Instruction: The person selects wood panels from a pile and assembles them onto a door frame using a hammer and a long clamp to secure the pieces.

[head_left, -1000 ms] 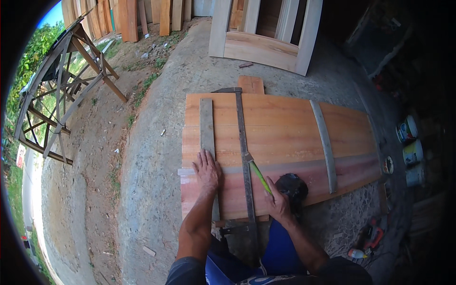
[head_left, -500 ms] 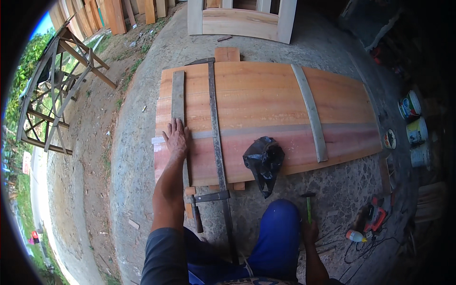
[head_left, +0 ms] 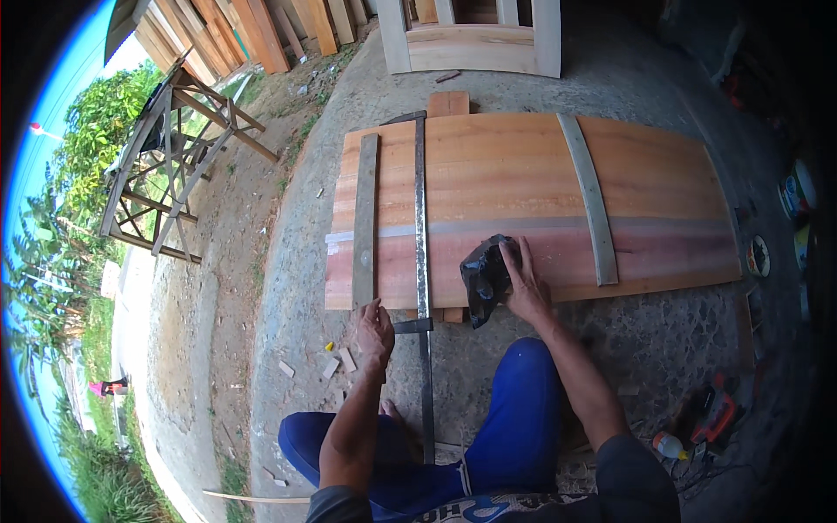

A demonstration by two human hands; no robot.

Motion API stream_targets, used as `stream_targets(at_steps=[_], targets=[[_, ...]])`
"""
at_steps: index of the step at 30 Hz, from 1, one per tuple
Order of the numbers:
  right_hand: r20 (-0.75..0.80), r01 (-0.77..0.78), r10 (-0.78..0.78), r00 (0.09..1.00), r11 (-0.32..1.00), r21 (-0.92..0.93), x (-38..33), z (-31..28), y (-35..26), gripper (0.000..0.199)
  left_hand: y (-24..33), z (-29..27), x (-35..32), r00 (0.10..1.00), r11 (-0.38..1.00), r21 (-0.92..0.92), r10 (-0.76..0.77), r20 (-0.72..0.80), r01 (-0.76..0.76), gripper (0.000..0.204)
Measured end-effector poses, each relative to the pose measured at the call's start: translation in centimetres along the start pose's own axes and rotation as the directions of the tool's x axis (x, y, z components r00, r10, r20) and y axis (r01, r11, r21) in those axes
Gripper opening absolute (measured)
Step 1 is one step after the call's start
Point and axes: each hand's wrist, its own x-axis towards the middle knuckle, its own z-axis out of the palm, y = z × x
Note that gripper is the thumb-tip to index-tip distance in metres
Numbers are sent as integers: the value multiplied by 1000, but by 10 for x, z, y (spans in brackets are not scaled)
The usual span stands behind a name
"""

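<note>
A wide panel of joined reddish boards [head_left: 497, 174] lies flat before me. Across it run a grey batten [head_left: 366, 218] at the left, a long metal bar clamp [head_left: 421, 209] and a second batten [head_left: 588, 200] at the right. My left hand [head_left: 375, 336] is closed at the clamp's near jaw, just off the panel's near edge. What its fingers hold is hidden. At the panel's near edge sits a crumpled black plastic bag [head_left: 484, 275]. My right hand [head_left: 527, 288] touches its right side with fingers stretched and apart, their tips at the bag's upper folds.
Wood offcuts [head_left: 331, 368] lie on the concrete at left. A red power tool [head_left: 717, 414] and a bottle [head_left: 670, 445] are at the lower right, with pails [head_left: 795, 190] beyond the panel's right end. A wooden frame [head_left: 471, 48] stands at the back.
My left hand has left the batten's middle and come nearer, to the clamp's jaw. My right hand has let go of the hammer and moved up to the bag; the hammer is out of sight.
</note>
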Motion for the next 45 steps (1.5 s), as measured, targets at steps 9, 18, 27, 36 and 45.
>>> stream_targets(at_steps=[9, 18, 27, 36, 45], targets=[[-283, 21, 97, 954, 921, 388, 27, 60, 55, 15, -29, 15, -140, 973, 947, 222, -230, -28, 231, 63], [-363, -57, 540, 759, 611, 790, -113, -32, 105, 47, -48, 11, -100, 932, 851, 401, -361, -21, 339, 49], [-113, -551, 707, 699, 632, 545, -200, -74, 118, 86, -67, 22, -75, 804, 803, 187, -588, 86, 566, 36], [-202, -593, 681, 704, 720, 361, -217, -71, 115, 72, -102, 6, -47, 615, 704, -67, -567, 547, 707, 39], [-355, -223, 50, 934, 856, -467, -261, -64, 156, 57, -55, 41, -56, 830, 819, 146, -557, -27, 555, 32]])
